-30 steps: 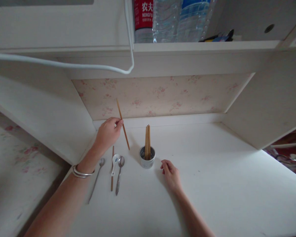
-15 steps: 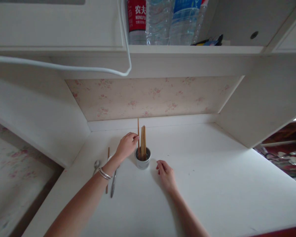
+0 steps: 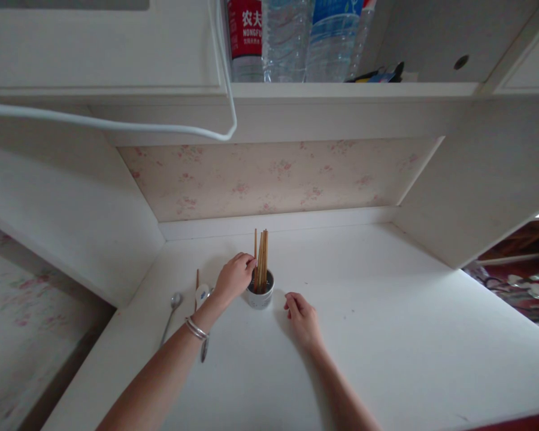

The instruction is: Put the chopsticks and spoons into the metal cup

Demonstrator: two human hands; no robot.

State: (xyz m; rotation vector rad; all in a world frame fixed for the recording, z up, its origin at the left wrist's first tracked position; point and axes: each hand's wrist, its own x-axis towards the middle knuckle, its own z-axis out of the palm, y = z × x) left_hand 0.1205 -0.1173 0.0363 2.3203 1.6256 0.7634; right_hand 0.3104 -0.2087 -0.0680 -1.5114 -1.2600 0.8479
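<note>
My left hand (image 3: 236, 276) pinches a brown chopstick (image 3: 256, 242), whose lower end is inside a small grey-white cup (image 3: 260, 300). Several other chopsticks (image 3: 263, 257) stand upright in that cup, just right of the held one. My right hand (image 3: 300, 314) rests on the white surface right of the cup, fingers curled in; whether anything is in them cannot be seen. Left of the cup, partly behind my left arm, lie a metal spoon (image 3: 175, 301), another chopstick (image 3: 197, 278), a white spoon (image 3: 202, 294) and a metal handle (image 3: 204, 352).
The white tabletop (image 3: 386, 317) sits between side panels, with a floral-papered wall (image 3: 269, 176) behind. Overhead, a shelf (image 3: 354, 90) carries plastic bottles (image 3: 285, 42). A white cable (image 3: 161, 127) hangs at upper left. Shiny clutter (image 3: 516, 293) shows at far right.
My left hand has moved down with the chopstick, which now sits lower in the cup, nearly level with the others. My right hand has stayed in place.
</note>
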